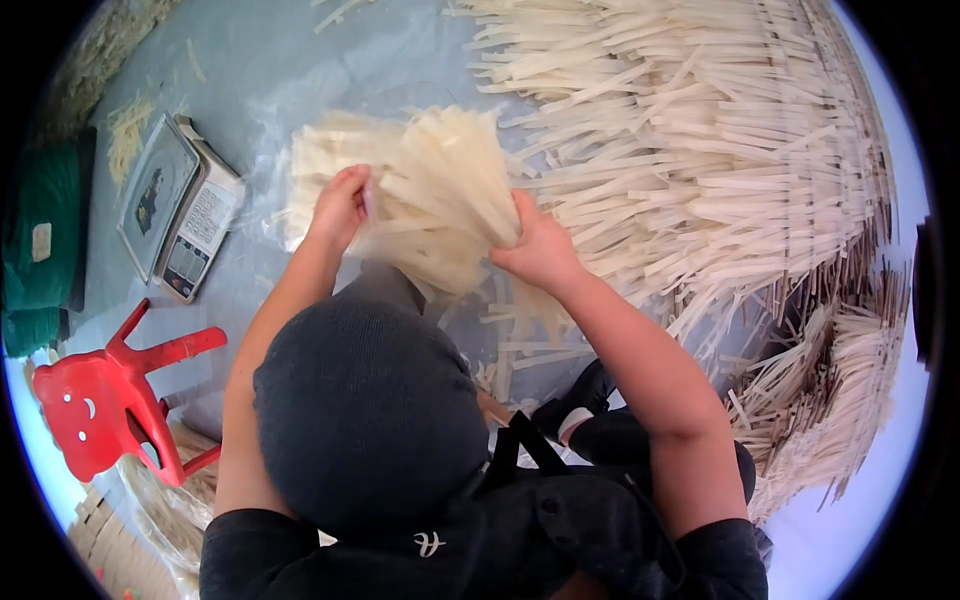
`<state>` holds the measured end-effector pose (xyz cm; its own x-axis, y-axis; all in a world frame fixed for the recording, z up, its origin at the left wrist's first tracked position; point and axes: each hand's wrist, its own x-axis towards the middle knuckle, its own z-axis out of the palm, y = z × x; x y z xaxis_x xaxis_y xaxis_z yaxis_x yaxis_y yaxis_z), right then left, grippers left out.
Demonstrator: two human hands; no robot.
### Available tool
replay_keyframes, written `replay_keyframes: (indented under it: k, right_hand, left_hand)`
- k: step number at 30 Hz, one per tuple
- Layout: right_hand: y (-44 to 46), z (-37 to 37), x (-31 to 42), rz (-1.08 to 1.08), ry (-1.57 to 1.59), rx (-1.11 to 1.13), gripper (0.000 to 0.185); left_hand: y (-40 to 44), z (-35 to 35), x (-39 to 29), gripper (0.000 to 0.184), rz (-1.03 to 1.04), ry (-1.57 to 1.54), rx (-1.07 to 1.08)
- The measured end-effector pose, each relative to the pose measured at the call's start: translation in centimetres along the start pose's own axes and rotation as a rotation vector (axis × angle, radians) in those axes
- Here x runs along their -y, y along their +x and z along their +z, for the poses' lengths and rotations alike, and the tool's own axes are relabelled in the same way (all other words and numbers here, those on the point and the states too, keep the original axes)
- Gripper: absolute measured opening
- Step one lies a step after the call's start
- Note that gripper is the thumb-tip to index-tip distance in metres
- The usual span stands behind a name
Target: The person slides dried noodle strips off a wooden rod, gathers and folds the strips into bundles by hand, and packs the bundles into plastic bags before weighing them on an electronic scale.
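Pale, flat dried strips (455,165) form a loose bundle in front of me, its lower part blurred. My right hand (538,245) is closed round the bundle's right end, thumb below and fingers above. At the left side of the strips, my left hand (345,205) has its fingers curled at the edge of a clear plastic bag (372,195). More strips lie at the left within the clear plastic, partly behind the bundle. A few loose strips lie on the grey surface below my right hand.
A large heap of strips (690,170) fills the right side. At the left stand a digital scale (180,210), a green bundle (45,225) and a red chair (100,400). Scattered strips (130,135) lie beyond the scale on the grey surface (330,60).
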<state>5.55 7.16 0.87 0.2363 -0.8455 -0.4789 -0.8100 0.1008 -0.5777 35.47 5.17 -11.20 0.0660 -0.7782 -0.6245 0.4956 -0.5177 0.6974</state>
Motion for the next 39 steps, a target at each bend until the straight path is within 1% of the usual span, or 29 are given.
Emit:
replay_keyframes:
  k: [1, 2, 4, 5, 6, 8, 10, 11, 12, 13, 14, 15, 16, 17, 18, 20, 21, 22, 23, 24, 26, 27, 29, 31, 32, 34, 35, 37, 39]
  right_hand:
    - [0.2, 0.4, 0.0, 0.033, -0.099, 0.085, 0.076]
    - [0.4, 0.9, -0.6, 0.039, -0.097, 0.098, 0.076]
    - [0.9, 1.6, -1.7, 0.034, -0.278, 0.23, 0.075]
    - [1.0, 1.7, -1.7, 0.033, -0.279, 0.235, 0.075]
    - [0.9, 1.4, -1.4, 0.033, -0.31, 0.238, 0.074]
    - [0.7, 0.5, -0.3, 0.034, -0.339, 0.239, 0.072]
    - [0.8, -0.5, 1.0, -0.091, -0.397, 0.226, 0.07]
    - [1.0, -0.4, 1.2, -0.09, -0.397, 0.224, 0.07]
    - [1.2, -0.3, 1.3, -0.15, -0.426, 0.213, 0.069]
    - [1.4, -0.3, 1.5, -0.212, -0.458, 0.201, 0.069]
    - [1.9, -0.5, 2.0, -0.214, -0.464, 0.197, 0.069]
    - [2.5, -1.0, 2.6, -0.216, -0.521, 0.24, 0.069]
    - [3.0, -1.1, 3.2, -0.224, -0.577, 0.281, 0.07]
    - [3.2, -1.1, 3.4, -0.238, -0.578, 0.283, 0.07]
    - [2.9, -1.1, 3.5, -0.237, -0.575, 0.27, 0.074]
    - [2.3, -0.4, 3.6, -0.243, -0.581, 0.25, 0.078]
    - [1.8, 0.5, 3.0, -0.227, -0.567, 0.232, 0.083]
    - [1.4, 1.5, 2.4, -0.209, -0.552, 0.217, 0.088]
    - [1.1, 2.3, 1.7, -0.213, -0.556, 0.216, 0.088]
    - [1.0, 2.8, 1.5, -0.219, -0.526, 0.232, 0.089]
    - [1.5, 2.7, 1.1, -0.238, -0.493, 0.25, 0.091]
    - [2.0, 1.4, 2.0, -0.238, -0.521, 0.27, 0.089]
    - [3.2, -0.6, 3.2, -0.26, -0.539, 0.302, 0.086]
    - [5.0, -2.1, 4.0, -0.35, -0.647, 0.156, 0.076]
    - [5.8, -2.1, 4.6, -0.364, -0.651, 0.158, 0.076]
    - [7.2, -2.1, 5.6, -0.344, -0.637, 0.192, 0.062]
    - [7.7, -1.3, 5.8, -0.349, -0.64, 0.196, 0.062]
    - [8.6, 1.8, 5.8, -0.451, -0.512, 0.171, 0.063]
    - [9.5, 4.3, 6.1, -0.453, -0.485, 0.141, 0.067]
  left_hand:
    - [-1.0, 0.6, -0.5, 0.009, 0.081, -0.117, -0.051]
    - [-2.1, 1.0, -1.2, 0.009, 0.07, -0.117, -0.059]
    - [-3.7, 1.6, -2.6, 0.011, 0.164, 0.169, -0.018]
    - [-4.4, 2.1, -2.9, 0.011, 0.23, 0.338, 0.081]
    - [-5.0, 2.8, -3.4, 0.011, 0.23, 0.337, 0.077]
    - [-6.2, 4.4, -4.3, 0.012, 0.302, 0.54, 0.271]
    - [-6.6, 5.3, -4.8, 0.013, 0.328, 0.543, 0.275]
    - [-6.8, 5.7, -4.9, 0.014, 0.351, 0.546, 0.277]
    - [-7.1, 5.8, -4.9, 0.014, 0.351, 0.546, 0.278]
    - [-7.4, 5.9, -4.8, 0.015, 0.407, 0.633, 0.302]
    - [-7.5, 6.0, -4.9, 0.015, 0.467, 0.718, 0.323]
    - [-7.6, 6.2, -4.9, 0.015, 0.471, 0.716, 0.321]
    - [-7.7, 6.3, -5.0, 0.016, 0.406, 0.652, 0.264]
    - [-7.8, 6.3, -5.2, 0.016, 0.339, 0.589, 0.203]
    - [-7.6, 6.0, -5.2, 0.016, 0.338, 0.592, 0.19]
    - [-6.4, 5.8, -4.9, 0.016, 0.257, 0.382, -0.033]
    - [-6.1, 5.8, -4.5, 0.016, 0.266, 0.377, -0.036]
    - [-6.2, 5.8, -3.8, 0.016, 0.304, 0.438, 0.032]
    - [-6.5, 5.8, -3.3, 0.015, 0.341, 0.5, 0.099]
    - [-6.8, 5.9, -3.4, 0.015, 0.347, 0.497, 0.094]
    - [-7.6, 5.9, -3.9, 0.014, 0.507, 0.89, 0.331]
    - [-8.1, 6.3, -4.4, 0.014, 0.547, 0.971, 0.324]
    - [-8.9, 6.8, -6.0, 0.014, 0.55, 1.005, 0.299]
    - [-9.1, 7.0, -6.5, 0.014, 0.563, 1.029, 0.272]
    - [-9.2, 7.2, -6.4, 0.013, 0.613, 1.028, 0.291]
    - [-9.0, 7.4, -6.1, 0.013, 0.665, 1.022, 0.302]
    - [-8.8, 7.4, -5.7, 0.014, 0.658, 0.977, 0.33]
    - [-8.6, 7.4, -5.2, 0.015, 0.646, 0.934, 0.358]
    - [-8.4, 7.3, -4.9, 0.016, 0.477, 0.841, 0.276]
